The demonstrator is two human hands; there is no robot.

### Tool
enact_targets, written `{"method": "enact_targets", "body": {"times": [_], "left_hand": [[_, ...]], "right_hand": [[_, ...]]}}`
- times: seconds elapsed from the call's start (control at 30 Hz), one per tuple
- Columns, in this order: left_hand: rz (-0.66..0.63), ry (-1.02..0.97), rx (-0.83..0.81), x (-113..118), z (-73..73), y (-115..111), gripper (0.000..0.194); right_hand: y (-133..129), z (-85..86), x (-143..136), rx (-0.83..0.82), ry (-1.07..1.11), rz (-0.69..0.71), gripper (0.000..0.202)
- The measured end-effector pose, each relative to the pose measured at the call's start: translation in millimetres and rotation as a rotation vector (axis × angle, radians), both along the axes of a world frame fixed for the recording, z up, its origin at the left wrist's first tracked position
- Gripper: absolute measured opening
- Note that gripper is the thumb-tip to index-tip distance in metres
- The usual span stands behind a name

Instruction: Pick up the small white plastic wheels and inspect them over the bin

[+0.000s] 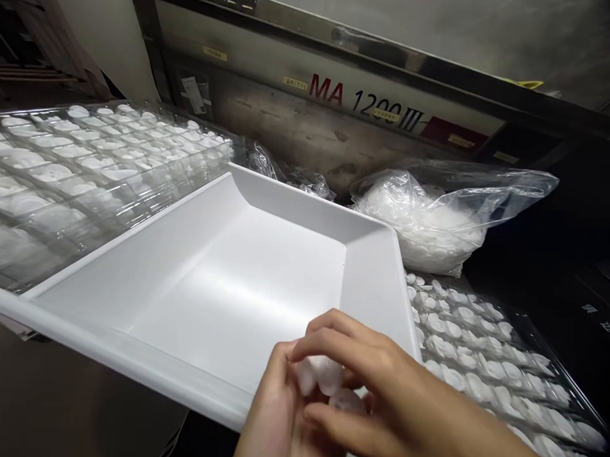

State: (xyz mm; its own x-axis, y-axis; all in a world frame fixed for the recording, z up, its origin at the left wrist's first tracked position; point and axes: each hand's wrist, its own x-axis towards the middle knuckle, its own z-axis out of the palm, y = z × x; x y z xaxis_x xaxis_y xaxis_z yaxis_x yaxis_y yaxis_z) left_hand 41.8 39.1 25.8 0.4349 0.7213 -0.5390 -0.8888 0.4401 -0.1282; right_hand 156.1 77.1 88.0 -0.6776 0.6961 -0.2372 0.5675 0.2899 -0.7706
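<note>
Both hands meet over the near right corner of the empty white tray [223,279]. The left hand [278,421] and right hand [393,405] are closed together on a few small translucent white caps [322,376], pinched between the fingertips.

Risks noted: the caps are small and smooth, so one could slip out and fall past the tray's rim to the floor. The tray's near edge appears to overhang its support; pressure there could tip it. The clear blister sheets [485,348] just beside the right hand could be knocked, and the bag of caps [425,226] lies open.
</note>
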Motion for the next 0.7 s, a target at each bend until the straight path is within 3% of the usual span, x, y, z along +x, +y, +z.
{"method": "enact_targets", "body": {"times": [0.13, 0.23, 0.33, 0.5, 0.7], "left_hand": [[0.037, -0.013, -0.044, 2, 0.9, -2, 0.026], [0.086, 0.007, -0.024, -2, 6.4, -1, 0.018], [0.110, 0.042, -0.024, -3, 11.6, 1, 0.028], [0.076, 0.156, -0.095, -2, 22.6, 1, 0.030], [-0.026, 0.170, -0.116, -3, 28.3, -2, 0.030]], "right_hand": [[-7, -10.0, -6, 0.143, -0.132, 0.006, 0.031], [-11, -15.4, -1, 0.231, -0.119, 0.010, 0.035], [-15, -18.7, 6, 0.305, -0.052, 0.000, 0.037], [-19, -25.5, 21, 0.417, 0.037, 0.011, 0.032], [-29, -27.5, 36, 0.587, -0.062, 0.171, 0.015]]}}
